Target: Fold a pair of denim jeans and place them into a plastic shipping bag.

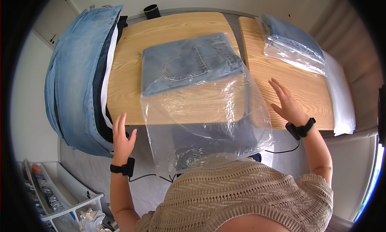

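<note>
Folded blue jeans lie on the wooden table inside a clear plastic bag. A back pocket and part of the waistband show through the plastic. The bag's unfilled part hangs over the table's near edge toward my body. To the left of the bag, my left hand is raised with its fingers stretched out and holds nothing. My right hand hovers to the right of the bag, over the second table, its fingers apart and nothing in it. Neither hand touches the bag.
A thick stack of jeans drapes over the left side of the wooden table. On the right table lie bagged jeans and flat clear bags. A dark bin stands behind; a white shelf unit is at lower left.
</note>
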A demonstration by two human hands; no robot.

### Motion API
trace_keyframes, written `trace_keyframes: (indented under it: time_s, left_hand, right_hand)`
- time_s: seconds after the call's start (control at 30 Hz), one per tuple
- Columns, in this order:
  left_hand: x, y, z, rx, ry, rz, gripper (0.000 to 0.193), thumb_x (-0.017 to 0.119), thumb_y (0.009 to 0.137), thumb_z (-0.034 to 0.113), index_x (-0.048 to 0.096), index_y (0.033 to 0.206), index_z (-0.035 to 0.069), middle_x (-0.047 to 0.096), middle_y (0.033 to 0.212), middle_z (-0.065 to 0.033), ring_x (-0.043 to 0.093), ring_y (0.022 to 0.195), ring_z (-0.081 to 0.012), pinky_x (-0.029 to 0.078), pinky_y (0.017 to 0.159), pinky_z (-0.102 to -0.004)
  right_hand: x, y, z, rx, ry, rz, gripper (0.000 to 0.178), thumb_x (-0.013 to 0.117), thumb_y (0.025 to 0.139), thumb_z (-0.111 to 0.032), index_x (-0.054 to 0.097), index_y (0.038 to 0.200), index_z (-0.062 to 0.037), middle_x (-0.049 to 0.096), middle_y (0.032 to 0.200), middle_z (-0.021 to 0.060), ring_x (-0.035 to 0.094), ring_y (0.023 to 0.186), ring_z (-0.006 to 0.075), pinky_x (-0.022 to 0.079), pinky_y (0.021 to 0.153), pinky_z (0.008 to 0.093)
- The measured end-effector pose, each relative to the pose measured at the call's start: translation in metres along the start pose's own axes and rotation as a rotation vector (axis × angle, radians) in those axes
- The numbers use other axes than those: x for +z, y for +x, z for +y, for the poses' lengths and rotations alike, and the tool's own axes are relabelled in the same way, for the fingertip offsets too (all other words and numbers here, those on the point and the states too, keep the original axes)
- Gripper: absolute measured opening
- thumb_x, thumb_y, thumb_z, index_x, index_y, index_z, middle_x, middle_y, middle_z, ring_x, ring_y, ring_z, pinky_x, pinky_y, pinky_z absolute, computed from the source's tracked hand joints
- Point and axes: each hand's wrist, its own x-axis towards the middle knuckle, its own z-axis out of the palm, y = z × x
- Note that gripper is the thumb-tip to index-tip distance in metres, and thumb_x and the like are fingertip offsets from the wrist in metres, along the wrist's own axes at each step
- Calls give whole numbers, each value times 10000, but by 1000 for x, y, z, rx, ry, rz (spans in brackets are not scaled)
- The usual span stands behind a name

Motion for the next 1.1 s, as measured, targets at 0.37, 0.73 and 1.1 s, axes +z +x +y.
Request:
trace_keyframes:
  time_s: [0.37,0.73,1.1]
  left_hand:
    - [12,96,14,876,298,-349,457,580,765,50,521,1217,91,459,1332,-73,410,1248,-242,349,1023,-401]
    - [32,121,6,922,289,-293,373,586,778,113,579,1150,96,543,1249,-17,497,1167,-176,402,939,-339]
    - [43,100,-9,-176,-862,-370,230,470,929,161,628,980,3,664,919,-83,627,879,-187,476,771,-282]
  right_hand:
    - [28,96,3,-754,-629,-123,534,411,885,-162,296,1401,-234,270,1472,-38,291,1333,120,236,1098,330]
    - [41,117,16,-718,-389,-418,520,376,939,-304,238,1431,-209,174,1508,-24,179,1381,140,185,1115,347]
    - [27,117,9,-53,705,-580,422,408,958,-338,501,1250,-48,498,1262,101,466,1122,196,367,980,327]
